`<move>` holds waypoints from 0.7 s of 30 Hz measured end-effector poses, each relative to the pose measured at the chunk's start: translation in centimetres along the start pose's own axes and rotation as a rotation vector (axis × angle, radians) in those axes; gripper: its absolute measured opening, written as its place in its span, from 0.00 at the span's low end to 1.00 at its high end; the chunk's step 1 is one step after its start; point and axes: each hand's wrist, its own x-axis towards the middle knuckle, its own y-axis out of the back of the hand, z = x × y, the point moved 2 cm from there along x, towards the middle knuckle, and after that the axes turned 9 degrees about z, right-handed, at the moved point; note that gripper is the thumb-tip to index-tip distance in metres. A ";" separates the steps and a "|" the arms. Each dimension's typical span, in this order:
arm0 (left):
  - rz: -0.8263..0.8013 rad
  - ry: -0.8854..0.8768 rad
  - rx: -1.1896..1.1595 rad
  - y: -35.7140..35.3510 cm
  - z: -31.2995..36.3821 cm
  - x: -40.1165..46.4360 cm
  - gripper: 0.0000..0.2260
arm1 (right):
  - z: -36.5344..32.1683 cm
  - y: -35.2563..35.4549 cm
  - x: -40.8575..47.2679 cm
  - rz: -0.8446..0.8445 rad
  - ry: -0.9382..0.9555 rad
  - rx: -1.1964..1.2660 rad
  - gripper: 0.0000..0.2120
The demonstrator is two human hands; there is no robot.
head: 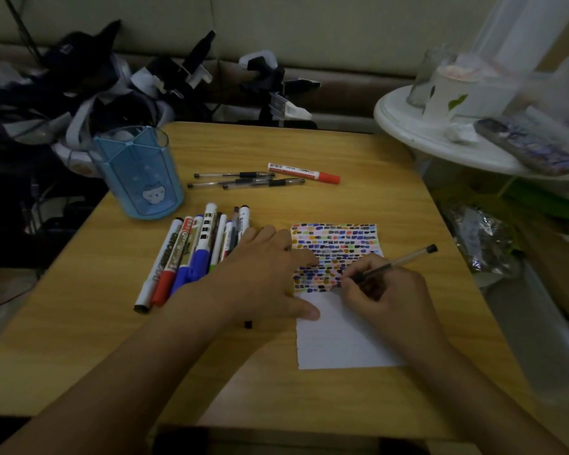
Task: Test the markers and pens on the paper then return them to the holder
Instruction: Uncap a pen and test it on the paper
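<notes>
Printed lettering runs along the barrels of two markers in the bunch of markers (pixel 197 254) lying on the counter (pixel 105 323); one seems to read "WHITEBOARD", though the dim light leaves it uncertain. The red marker (pixel 304 173) lying apart near the far edge carries a printed label too small to read. The blue holder (pixel 138 174) shows a pale cartoon animal face on its front.

The right hand (pixel 383 290) pinches a clear pen (pixel 393 264) between thumb and curled fingers, its tip down on the paper (pixel 339 336) at the lower edge of the coloured marks, its black end pointing up and to the right. The left hand (pixel 266 274) lies flat with fingers spread, forefinger and thumb pressing on the paper's left side, the palm over the near ends of some markers.

The paper lies near the middle of the counter; its upper half is filled with rows of small dabs in black, blue, red, green and yellow, its lower half white. The bunch of markers lies just left of it, caps in red, blue, black and white. Three black pens (pixel 243 180) lie side by side beyond, next to the red marker. The holder stands upright at the counter's far left corner. A small black cap (pixel 248 324) lies on the counter under the left wrist.
</notes>
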 end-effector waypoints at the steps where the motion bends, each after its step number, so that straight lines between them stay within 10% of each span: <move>1: 0.000 0.001 -0.001 0.0 0.0 0.0 0.37 | 0.0 0.0 0.0 -0.005 0.007 0.007 0.05; 21: -0.004 0.006 -0.013 0.1 0.1 0.0 0.36 | 0.2 -0.1 0.0 0.003 0.013 0.008 0.05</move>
